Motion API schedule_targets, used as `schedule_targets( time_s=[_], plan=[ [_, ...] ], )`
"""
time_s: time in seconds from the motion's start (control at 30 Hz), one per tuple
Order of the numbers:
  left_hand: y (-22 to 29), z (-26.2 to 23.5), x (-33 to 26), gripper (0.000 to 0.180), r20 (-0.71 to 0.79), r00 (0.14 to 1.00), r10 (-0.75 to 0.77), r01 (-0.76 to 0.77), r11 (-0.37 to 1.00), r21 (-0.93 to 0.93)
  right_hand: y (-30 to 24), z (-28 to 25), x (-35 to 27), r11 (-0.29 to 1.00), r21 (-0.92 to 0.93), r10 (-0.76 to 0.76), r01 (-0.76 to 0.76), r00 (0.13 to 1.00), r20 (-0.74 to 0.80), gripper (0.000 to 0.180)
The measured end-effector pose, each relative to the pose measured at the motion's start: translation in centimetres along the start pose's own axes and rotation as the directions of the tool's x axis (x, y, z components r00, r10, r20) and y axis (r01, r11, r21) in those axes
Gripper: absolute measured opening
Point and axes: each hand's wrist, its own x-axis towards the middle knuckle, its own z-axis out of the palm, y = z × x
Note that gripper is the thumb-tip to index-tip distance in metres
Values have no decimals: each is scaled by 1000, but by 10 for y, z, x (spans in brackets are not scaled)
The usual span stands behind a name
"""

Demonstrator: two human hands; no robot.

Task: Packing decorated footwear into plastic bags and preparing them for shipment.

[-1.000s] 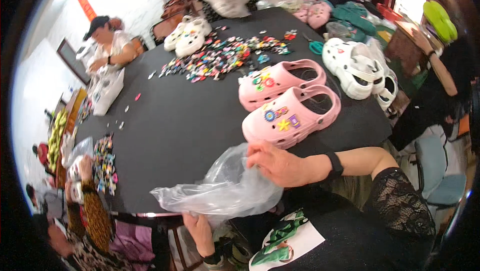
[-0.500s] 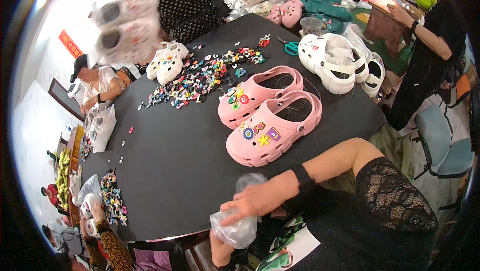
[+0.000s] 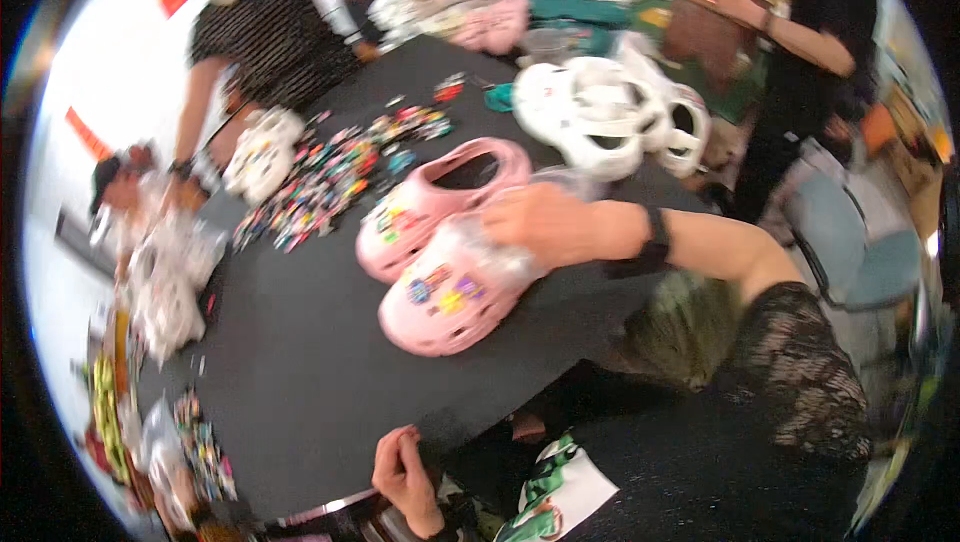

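Two pink clogs with colourful charms on their toes stand side by side on the dark table: the farther clog [image 3: 385, 227] and the nearer clog [image 3: 415, 317]. My right hand [image 3: 560, 222] is closed on a crumpled wad of clear plastic film [image 3: 490, 252] at the foot opening of the nearer clog. The wad covers part of that opening, and my fingertips are partly hidden and blurred. Down by the table's front edge, my left hand [image 3: 405, 482] is raised with its fingers curled together, and nothing shows in it.
White clogs [image 3: 580, 117] stand beyond the pink pair on the right. Loose charms [image 3: 340, 167] lie in a heap near charm-covered white clogs [image 3: 263, 154]. More charms [image 3: 205, 447] are at the far left. Other people work around the table; a grey-blue chair [image 3: 850, 232] stands at right.
My right hand has carried the plastic wad from the table's front edge to the nearer clog. My left hand has let go of the plastic. The view has shifted.
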Motion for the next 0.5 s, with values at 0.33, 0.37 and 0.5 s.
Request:
schedule_targets(
  time_s=[0.33, 0.37, 0.5],
  plan=[
    [32, 21, 5, 15, 177, 984, -30, -2, 984, 177, 49, -37, 30, 861, 509, -319, -5, 775, 545, 26],
    [36, 23, 5, 15, 172, 983, -60, 18, 972, 235, 48, -30, 27, 864, 503, -301, -17, 784, 543, 26],
    [31, 26, 6, 15, 162, 985, -57, 15, 968, 249, 30, -27, 32, 884, -387, -279, 261, 960, 10, 54]
  ],
)
